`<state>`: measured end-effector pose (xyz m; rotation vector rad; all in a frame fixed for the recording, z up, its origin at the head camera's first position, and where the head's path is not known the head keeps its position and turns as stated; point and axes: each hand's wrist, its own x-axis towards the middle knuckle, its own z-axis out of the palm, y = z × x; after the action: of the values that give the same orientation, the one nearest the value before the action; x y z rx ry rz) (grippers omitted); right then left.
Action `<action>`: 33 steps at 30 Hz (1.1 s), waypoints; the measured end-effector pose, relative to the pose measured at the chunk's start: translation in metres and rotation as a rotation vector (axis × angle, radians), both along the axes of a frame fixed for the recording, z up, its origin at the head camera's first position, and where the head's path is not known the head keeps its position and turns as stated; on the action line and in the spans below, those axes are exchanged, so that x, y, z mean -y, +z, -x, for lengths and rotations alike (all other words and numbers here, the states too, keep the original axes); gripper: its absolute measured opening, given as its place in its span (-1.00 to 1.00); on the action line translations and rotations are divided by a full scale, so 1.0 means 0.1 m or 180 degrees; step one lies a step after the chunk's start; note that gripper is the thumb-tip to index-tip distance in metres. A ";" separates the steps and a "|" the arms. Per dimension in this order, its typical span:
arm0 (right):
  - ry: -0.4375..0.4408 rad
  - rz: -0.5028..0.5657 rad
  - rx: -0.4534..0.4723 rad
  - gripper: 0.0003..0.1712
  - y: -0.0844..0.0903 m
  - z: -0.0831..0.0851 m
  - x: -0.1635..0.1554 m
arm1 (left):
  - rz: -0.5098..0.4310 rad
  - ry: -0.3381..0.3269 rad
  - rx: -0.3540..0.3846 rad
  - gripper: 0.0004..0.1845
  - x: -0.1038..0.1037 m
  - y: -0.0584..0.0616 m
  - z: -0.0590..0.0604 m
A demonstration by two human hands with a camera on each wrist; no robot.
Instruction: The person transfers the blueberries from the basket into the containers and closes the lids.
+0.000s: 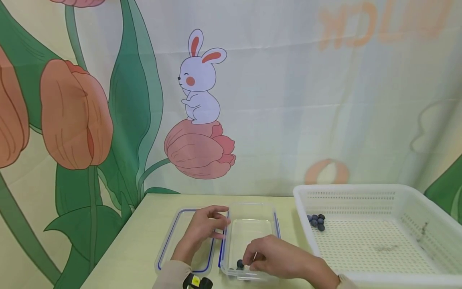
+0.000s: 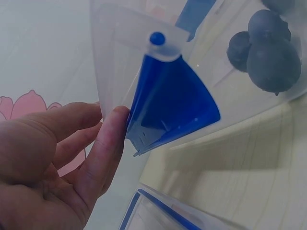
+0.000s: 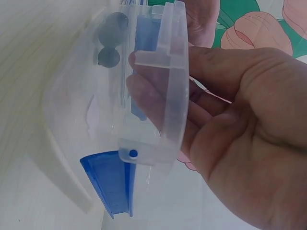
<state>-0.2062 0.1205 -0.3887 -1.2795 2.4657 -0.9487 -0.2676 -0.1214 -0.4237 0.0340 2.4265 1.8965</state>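
A clear plastic container point(image 1: 252, 208) with blue clips stands on the table. My left hand point(image 1: 205, 226) lies against its left wall, and a fingertip point(image 2: 115, 120) touches a blue clip point(image 2: 168, 105). My right hand point(image 1: 268, 257) reaches into the container at its near end, fingers point(image 3: 144, 91) fairly straight behind the clear wall. I see nothing held in them. A few blueberries point(image 1: 240, 263) lie on the container floor just beyond the fingertips; they also show as blueberries point(image 2: 268, 52) and blueberries point(image 3: 111, 40) in the wrist views.
The container's lid point(image 1: 177, 237), rimmed in blue, lies flat to its left under my left hand. A white perforated basket point(image 1: 397, 192) sits to the right with several blueberries point(image 1: 317, 221) in its far left corner. A printed curtain hangs behind the table.
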 end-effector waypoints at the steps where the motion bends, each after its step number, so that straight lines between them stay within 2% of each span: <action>1: -0.0005 -0.0005 0.0012 -0.89 0.00 0.00 0.00 | -0.0002 -0.0001 -0.0001 -0.55 0.00 0.00 0.00; 6: -0.0065 0.0032 0.0043 -0.89 0.08 -0.01 -0.04 | -0.0005 0.0007 0.0010 -0.55 0.01 0.01 0.00; 12: -0.0394 0.0233 0.0295 -0.86 0.32 -0.04 -0.22 | 0.0018 0.0006 0.0009 -0.54 0.01 0.01 0.00; 17: -0.0557 0.0447 0.0065 -0.87 0.53 -0.05 -0.47 | -0.0001 -0.0012 0.0010 -0.54 0.00 0.01 0.00; 22: -0.0647 0.0635 -0.0181 -0.85 0.66 -0.06 -0.70 | -0.0012 -0.0010 0.0016 -0.55 -0.01 0.00 0.00; 26: -0.0797 0.0607 -0.0188 -0.84 0.77 -0.03 -0.85 | 0.0017 0.0014 0.0018 -0.55 -0.02 0.00 -0.01; 33: -0.0958 0.0327 -0.0161 -0.80 0.96 0.13 -1.10 | -0.0028 -0.0007 0.0009 -0.54 0.00 0.00 0.00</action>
<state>-0.2192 0.2301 -0.2927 -0.9868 2.7338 -1.1379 -0.2671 -0.1215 -0.4236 0.0344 2.4153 1.9052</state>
